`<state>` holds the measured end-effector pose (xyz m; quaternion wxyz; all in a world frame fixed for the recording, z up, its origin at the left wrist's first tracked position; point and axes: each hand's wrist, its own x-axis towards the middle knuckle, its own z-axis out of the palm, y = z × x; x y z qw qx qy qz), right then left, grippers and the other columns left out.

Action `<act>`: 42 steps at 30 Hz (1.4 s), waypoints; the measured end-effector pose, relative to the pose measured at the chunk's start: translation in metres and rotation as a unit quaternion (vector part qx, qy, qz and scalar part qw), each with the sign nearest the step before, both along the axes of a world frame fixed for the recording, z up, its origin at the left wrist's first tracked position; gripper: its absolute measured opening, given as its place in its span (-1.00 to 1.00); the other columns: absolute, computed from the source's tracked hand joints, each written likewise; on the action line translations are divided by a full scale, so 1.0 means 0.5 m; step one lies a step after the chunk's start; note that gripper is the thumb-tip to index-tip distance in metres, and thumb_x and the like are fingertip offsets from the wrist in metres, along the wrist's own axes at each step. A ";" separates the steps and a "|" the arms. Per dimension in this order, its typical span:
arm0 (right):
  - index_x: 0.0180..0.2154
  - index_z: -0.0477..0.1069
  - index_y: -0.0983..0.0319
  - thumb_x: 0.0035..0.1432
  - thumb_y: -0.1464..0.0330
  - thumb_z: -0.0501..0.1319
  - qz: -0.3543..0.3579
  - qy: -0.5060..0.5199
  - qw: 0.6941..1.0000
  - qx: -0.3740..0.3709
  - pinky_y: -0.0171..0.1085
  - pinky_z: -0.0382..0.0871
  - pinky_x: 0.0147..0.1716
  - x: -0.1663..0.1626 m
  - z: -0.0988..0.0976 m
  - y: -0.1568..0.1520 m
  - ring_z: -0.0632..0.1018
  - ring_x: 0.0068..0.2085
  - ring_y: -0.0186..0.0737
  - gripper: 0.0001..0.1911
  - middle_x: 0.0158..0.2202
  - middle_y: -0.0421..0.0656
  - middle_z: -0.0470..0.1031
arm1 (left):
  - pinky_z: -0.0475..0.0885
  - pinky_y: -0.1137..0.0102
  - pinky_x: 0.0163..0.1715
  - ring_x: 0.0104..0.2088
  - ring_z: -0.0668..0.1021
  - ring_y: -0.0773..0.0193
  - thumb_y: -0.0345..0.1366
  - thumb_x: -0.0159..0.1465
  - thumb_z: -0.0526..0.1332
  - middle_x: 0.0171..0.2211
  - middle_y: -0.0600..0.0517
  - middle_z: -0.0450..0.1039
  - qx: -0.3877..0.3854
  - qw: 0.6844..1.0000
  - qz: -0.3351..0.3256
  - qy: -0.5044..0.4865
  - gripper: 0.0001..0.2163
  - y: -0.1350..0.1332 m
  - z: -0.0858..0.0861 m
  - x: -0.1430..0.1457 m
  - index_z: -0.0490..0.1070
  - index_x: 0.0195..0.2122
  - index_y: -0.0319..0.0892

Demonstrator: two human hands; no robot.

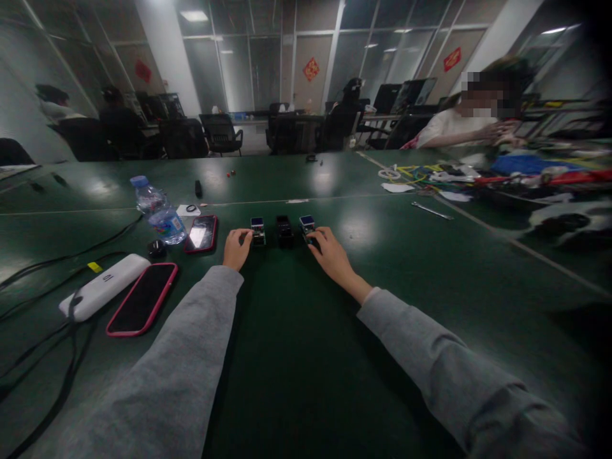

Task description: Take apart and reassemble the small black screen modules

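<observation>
Three small devices stand in a short row on the green tabletop. My left hand [238, 248] has its fingertips on the left side of a small circuit board with a screen [257, 224]. On the right, my right hand [331, 256] grips a similar screen module [306, 221] by its right side, fingers bent around the edge. Between them sits a black boxy device [284, 231], touched by neither hand. The fingers' undersides are partly hidden, and the small parts on the boards are too blurred to make out.
To the left lie a water bottle [160, 213], a red-edged phone [201, 233], a pink-cased phone [143, 299], a white power bank [105, 287] and black cables. At right are a wrench [432, 211], tangled wires [421, 173] and a seated person [459, 131].
</observation>
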<state>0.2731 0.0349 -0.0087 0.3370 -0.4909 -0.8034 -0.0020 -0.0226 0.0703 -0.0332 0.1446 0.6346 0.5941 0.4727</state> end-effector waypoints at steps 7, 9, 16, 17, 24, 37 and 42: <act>0.01 0.29 0.17 0.28 0.38 0.08 0.001 -0.004 1.000 -0.004 -0.07 0.49 -0.16 0.001 -0.004 0.002 0.44 -0.06 -0.05 -0.73 0.08 -0.02 0.21 | 0.36 0.18 0.00 -0.10 0.46 0.17 -0.17 0.32 0.12 -0.12 -0.06 0.39 -0.013 1.000 -0.003 -0.002 -0.79 -0.005 0.005 0.001 0.48 -0.16 -0.12; 0.02 0.28 0.17 0.27 0.37 0.09 -0.001 -0.005 1.000 -0.009 -0.08 0.50 -0.19 0.002 -0.005 0.002 0.45 -0.08 -0.06 -0.73 0.09 -0.02 0.20 | 0.36 0.18 0.00 -0.09 0.46 0.17 -0.17 0.32 0.11 -0.11 -0.06 0.39 -0.012 1.000 -0.003 -0.001 -0.78 -0.007 0.006 0.002 0.48 -0.16 -0.13; -0.06 0.31 0.18 0.25 0.37 0.11 -0.007 0.002 1.000 -0.014 -0.10 0.48 -0.23 0.003 -0.003 0.002 0.45 -0.12 -0.08 -0.78 0.04 -0.03 0.23 | 0.38 0.21 -0.04 -0.09 0.46 0.17 -0.17 0.32 0.11 -0.10 -0.05 0.38 -0.031 1.000 0.001 -0.001 -0.78 -0.011 0.013 0.006 0.47 -0.15 -0.12; -0.07 0.31 0.18 0.24 0.37 0.11 -0.010 0.005 1.000 -0.014 -0.10 0.48 -0.24 0.003 -0.003 0.002 0.46 -0.13 -0.08 -0.80 0.03 -0.03 0.24 | 0.38 0.20 -0.04 -0.09 0.46 0.16 -0.18 0.32 0.11 -0.10 -0.06 0.38 -0.033 0.999 0.002 -0.001 -0.78 -0.012 0.014 0.006 0.47 -0.15 -0.12; -0.01 0.26 0.21 0.25 0.30 0.07 -0.012 0.112 0.993 -0.027 -0.05 0.42 -0.13 0.010 -0.020 0.021 0.47 -0.12 -0.06 -0.71 0.00 0.00 0.30 | 0.38 0.20 -0.04 -0.10 0.46 0.17 -0.19 0.31 0.13 -0.11 -0.06 0.39 -0.034 0.999 0.000 -0.010 -0.80 -0.012 0.014 0.006 0.47 -0.16 -0.13; -0.05 0.28 0.28 0.26 0.21 -0.04 -0.042 0.240 0.968 -0.063 0.04 0.30 0.03 0.036 -0.075 0.086 0.44 -0.03 0.00 -0.65 -0.08 0.07 0.43 | 0.35 0.20 0.01 -0.10 0.46 0.18 -0.20 0.32 0.11 -0.13 -0.06 0.39 -0.017 1.000 0.000 0.004 -0.79 -0.012 0.014 0.006 0.48 -0.16 -0.14; -0.04 0.29 0.29 0.19 0.07 0.12 -0.050 0.232 0.969 -0.068 0.04 0.33 0.00 0.034 -0.066 0.074 0.46 -0.05 0.03 -0.53 -0.08 0.07 0.43 | 0.35 0.19 0.00 -0.11 0.46 0.18 -0.20 0.32 0.12 -0.14 -0.05 0.39 -0.019 1.000 0.005 0.002 -0.80 -0.013 0.015 0.008 0.48 -0.17 -0.13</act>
